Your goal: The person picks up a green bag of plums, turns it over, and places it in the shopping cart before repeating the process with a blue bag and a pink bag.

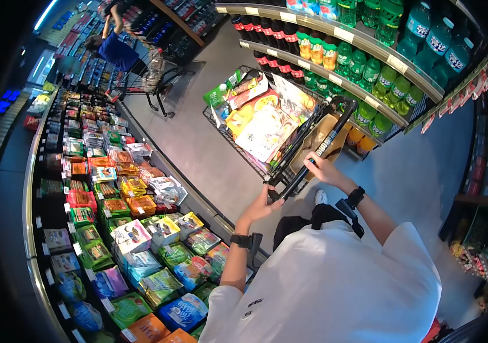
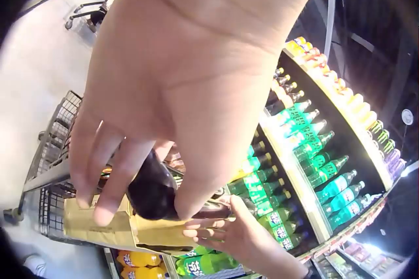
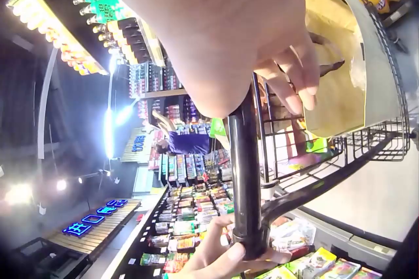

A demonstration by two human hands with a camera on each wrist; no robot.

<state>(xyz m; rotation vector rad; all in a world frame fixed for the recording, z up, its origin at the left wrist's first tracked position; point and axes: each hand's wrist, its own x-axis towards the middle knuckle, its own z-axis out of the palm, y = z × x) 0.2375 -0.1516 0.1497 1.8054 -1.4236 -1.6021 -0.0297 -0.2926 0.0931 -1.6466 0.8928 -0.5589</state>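
Observation:
A shopping cart's black handle bar (image 1: 298, 182) runs diagonally in the head view. My left hand (image 1: 260, 207) is at its near end; in the left wrist view the thumb and fingers of my left hand (image 2: 171, 96) lie around the black end piece (image 2: 154, 187). Farther along the bar is my right hand (image 1: 325, 170), thumb laid on it; the right wrist view shows the palm of my right hand (image 3: 229, 37) over the bar (image 3: 245, 168), its fingers bent on the far side. Colourful packages (image 1: 264, 123) fill the basket, and a brown paper bag (image 1: 319, 137) stands by the handle.
Packaged snacks (image 1: 141, 257) fill a long low display on the left. Shelves of soda bottles (image 1: 369, 68) stand along the right. Ahead, a person in a blue shirt (image 1: 117, 52) with raised arms is beside another cart (image 1: 155, 77). Grey floor (image 1: 201, 140) lies between.

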